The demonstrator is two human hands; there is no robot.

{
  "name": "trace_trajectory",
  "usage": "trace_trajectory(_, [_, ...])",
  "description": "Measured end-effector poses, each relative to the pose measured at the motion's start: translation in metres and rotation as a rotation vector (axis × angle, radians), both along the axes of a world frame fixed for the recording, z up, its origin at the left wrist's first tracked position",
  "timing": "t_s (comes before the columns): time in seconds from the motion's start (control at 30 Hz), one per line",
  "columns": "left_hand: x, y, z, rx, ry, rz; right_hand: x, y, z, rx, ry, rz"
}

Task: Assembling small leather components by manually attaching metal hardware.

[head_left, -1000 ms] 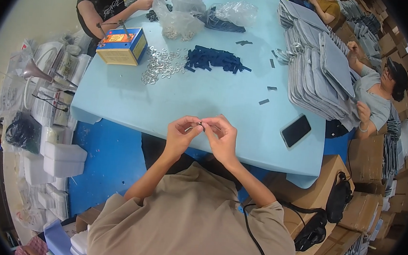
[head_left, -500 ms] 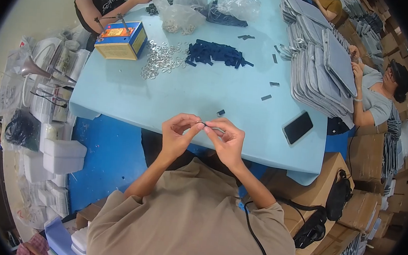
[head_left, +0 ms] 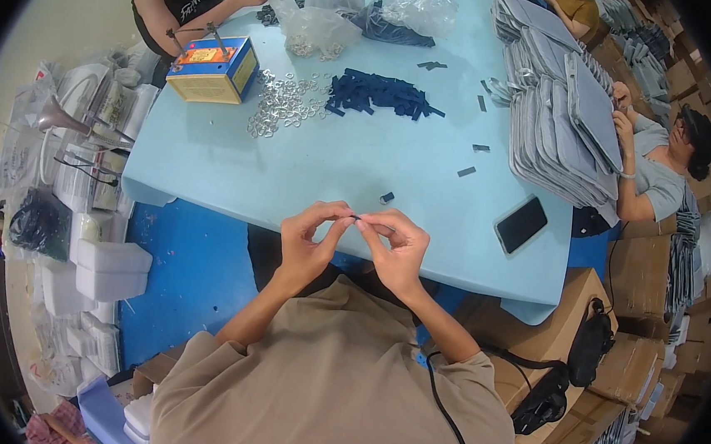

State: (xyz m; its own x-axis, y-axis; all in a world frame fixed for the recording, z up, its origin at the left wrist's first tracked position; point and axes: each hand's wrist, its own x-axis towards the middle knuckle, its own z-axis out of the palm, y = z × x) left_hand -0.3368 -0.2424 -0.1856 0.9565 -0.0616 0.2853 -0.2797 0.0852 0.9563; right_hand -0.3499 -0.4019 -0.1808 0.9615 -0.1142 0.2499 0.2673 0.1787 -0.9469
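Over the table's near edge, my left hand (head_left: 306, 241) and my right hand (head_left: 401, 251) meet fingertip to fingertip. Both pinch a small dark strip (head_left: 356, 217), mostly hidden by the fingers; I cannot tell whether a ring is on it. Just beyond my fingers lies a small folded dark piece (head_left: 387, 198). Farther off, a heap of dark blue fabric strips (head_left: 382, 95) sits beside a spread of silvery metal rings (head_left: 285, 110). Several loose strips (head_left: 466, 171) lie to the right of the heap.
A blue-and-yellow box (head_left: 213, 69) and clear plastic bags (head_left: 317, 19) stand far left on the light blue table (head_left: 234, 171). Stacked grey padded pieces (head_left: 559, 129) and a phone (head_left: 521, 225) occupy the right. People work at the far left and right sides.
My hands keep pinching the dark strip at nearly the same spot. The fingers have shifted slightly, and the view has moved a little.
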Motion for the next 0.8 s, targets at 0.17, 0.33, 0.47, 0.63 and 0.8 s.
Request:
trace_trajectory(0.17, [0.001, 0.004, 0.007, 0.001, -0.024, 0.031, 0.002, 0.008, 0.001, 0.036, -0.024, -0.009])
trace_trajectory(0.33, [0.009, 0.003, -0.01, 0.014, 0.021, -0.008, 0.0, 0.003, -0.008, -0.087, 0.031, -0.092])
trace_trajectory(0.47, [0.063, 0.055, 0.021, 0.269, -0.175, 0.047, 0.021, -0.018, -0.025, -0.396, -0.056, -0.163])
trace_trajectory(0.63, [0.192, 0.18, 0.111, 0.73, -0.64, 0.343, 0.049, -0.053, -0.066, -0.503, 0.008, -0.118])
trace_trajectory(0.8, [0.286, 0.26, 0.156, 1.043, -0.613, 0.389, 0.054, -0.052, -0.066, -0.394, 0.128, -0.091])
